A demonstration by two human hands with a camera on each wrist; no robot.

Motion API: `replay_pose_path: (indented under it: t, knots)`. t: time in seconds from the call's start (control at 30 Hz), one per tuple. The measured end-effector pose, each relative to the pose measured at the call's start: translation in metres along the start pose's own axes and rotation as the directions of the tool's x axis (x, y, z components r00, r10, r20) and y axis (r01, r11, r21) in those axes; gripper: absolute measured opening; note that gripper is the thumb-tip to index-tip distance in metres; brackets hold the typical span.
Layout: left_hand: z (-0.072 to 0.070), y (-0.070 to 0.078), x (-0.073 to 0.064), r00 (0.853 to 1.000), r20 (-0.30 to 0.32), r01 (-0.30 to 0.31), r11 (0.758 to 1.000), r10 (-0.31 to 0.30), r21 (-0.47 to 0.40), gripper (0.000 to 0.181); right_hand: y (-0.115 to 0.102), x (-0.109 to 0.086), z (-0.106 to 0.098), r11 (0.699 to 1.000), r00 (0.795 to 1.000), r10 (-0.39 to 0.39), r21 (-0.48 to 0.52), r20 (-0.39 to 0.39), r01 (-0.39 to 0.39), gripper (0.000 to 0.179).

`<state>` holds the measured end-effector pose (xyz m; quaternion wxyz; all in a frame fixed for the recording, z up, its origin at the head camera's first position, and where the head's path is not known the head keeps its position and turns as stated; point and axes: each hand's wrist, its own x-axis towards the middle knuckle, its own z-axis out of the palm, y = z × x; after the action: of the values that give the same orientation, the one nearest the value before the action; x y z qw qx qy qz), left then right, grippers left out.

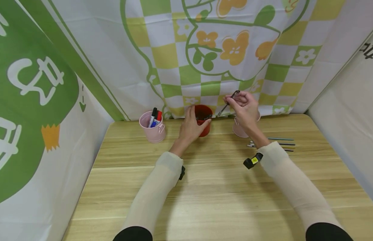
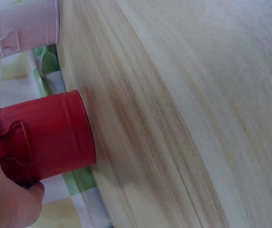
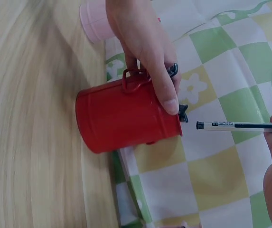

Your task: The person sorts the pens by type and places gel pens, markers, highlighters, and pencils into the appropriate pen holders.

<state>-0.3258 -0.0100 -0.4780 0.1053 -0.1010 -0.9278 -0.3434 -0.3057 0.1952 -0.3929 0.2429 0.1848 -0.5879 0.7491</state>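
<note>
My left hand (image 1: 191, 127) grips a small red bucket (image 2: 50, 137) near its rim, the fingers on the far side and the thumb on the near side. The bucket stands upright on the table, and black tips (image 3: 183, 114) poke out of its mouth. My right hand (image 1: 246, 108) pinches a pen (image 3: 233, 126) with a clear barrel by its upper, black end. In the head view the pen slants down toward the left, its lower end just right of the red bucket's rim. A pink bucket (image 1: 239, 130) is partly hidden behind my right hand.
Another pink bucket (image 1: 154, 134) at the left holds several markers (image 1: 153, 117) with black, red and blue parts. Several thin sticks (image 1: 286, 144) lie on the wooden table (image 1: 204, 201) beside my right wrist. A patterned cloth (image 1: 210, 88) hangs behind the buckets.
</note>
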Motion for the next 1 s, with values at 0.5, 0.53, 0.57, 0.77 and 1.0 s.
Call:
replay_pose_path:
  t: [0.5, 0.53, 0.57, 0.77, 1.0]
  knots:
    - [-0.001, 0.002, -0.001, 1.000, 0.012, 0.005, 1.000, -0.005, 0.014, 0.098, 0.020, 0.008, 0.016, 0.989, 0.988, 0.063, 0.144, -0.142, -0.042, 0.022]
    - [-0.001, 0.001, -0.001, 1.000, 0.012, 0.002, 1.000, -0.002, 0.017, 0.098, 0.021, 0.008, 0.017, 0.987, 0.985, 0.076, 0.149, -0.153, -0.054, 0.022]
    - [-0.002, 0.001, -0.001, 1.000, 0.011, 0.000, 1.000, 0.000, 0.019, 0.099, 0.023, 0.008, 0.018, 0.988, 0.983, 0.087, 0.140, -0.162, -0.065, 0.022]
    - [-0.002, 0.000, -0.001, 1.000, 0.007, -0.014, 1.000, 0.014, 0.015, 0.099, 0.032, 0.006, 0.019, 0.985, 0.977, 0.129, 0.135, -0.170, -0.106, 0.022]
    - [-0.001, 0.000, 0.000, 1.000, -0.004, -0.023, 1.000, 0.023, 0.016, 0.098, 0.044, 0.004, 0.019, 0.990, 0.986, 0.115, 0.097, -0.119, -0.104, 0.019]
